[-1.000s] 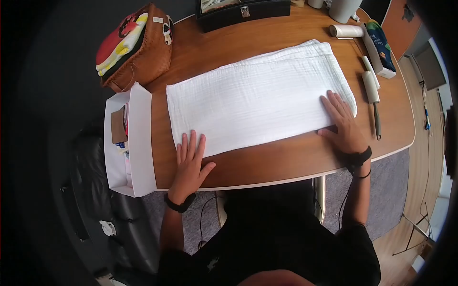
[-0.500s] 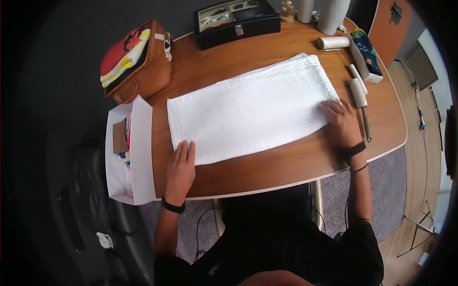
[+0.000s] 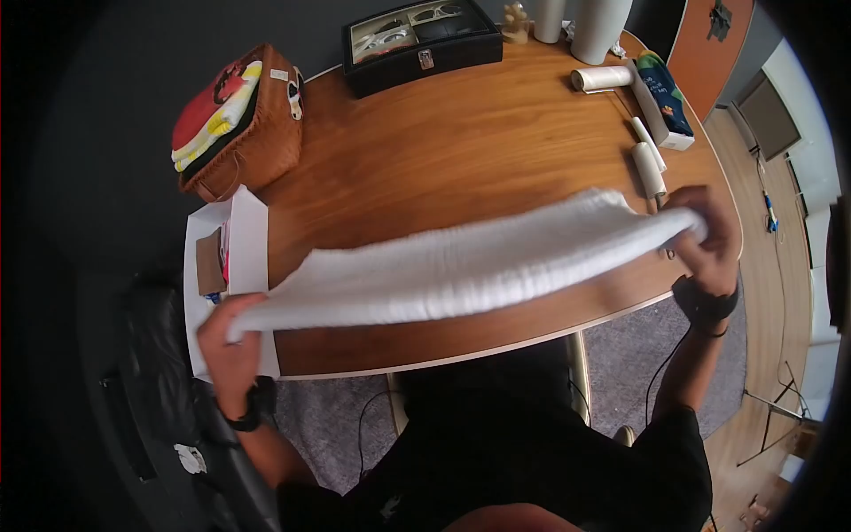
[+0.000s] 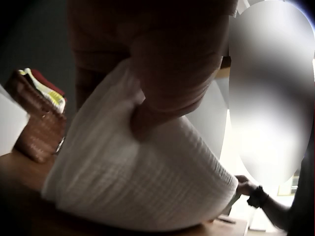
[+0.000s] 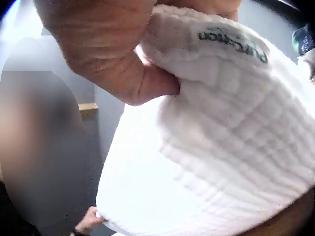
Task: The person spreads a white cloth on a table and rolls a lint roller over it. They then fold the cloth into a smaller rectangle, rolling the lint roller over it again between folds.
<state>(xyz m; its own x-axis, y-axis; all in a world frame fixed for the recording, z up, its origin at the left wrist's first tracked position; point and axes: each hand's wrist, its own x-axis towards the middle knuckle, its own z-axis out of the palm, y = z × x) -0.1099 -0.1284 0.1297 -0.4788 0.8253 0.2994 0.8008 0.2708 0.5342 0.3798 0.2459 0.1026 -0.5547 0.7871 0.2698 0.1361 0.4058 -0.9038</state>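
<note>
A white crinkled cotton cloth [image 3: 461, 262] is stretched between both hands over the near part of the table, its near edge lifted. At its left end my left hand [image 3: 232, 341] pinches a corner, thumb on the near face in the left wrist view. My right hand [image 3: 709, 235] grips the opposite corner, blurred by motion. Close up in the right wrist view, the thumb [image 5: 152, 83] presses into the cloth [image 5: 236, 128] just beside green printed lettering near its edge. The cloth's far edge hangs low over the wood.
Left on the table [image 3: 425, 160] stand a white box [image 3: 253, 239] of small items and a brown basket [image 3: 266, 133] of folded textiles. A black glasses case [image 3: 425, 60] is at the back. Lint rollers [image 3: 650, 168] and a narrow box [image 3: 660, 106] line the right side.
The cloth lay flat under my hands earlier. Both hands have taken hold of its near corners, lifted that edge and moved apart, bringing the cloth towards the body.
</note>
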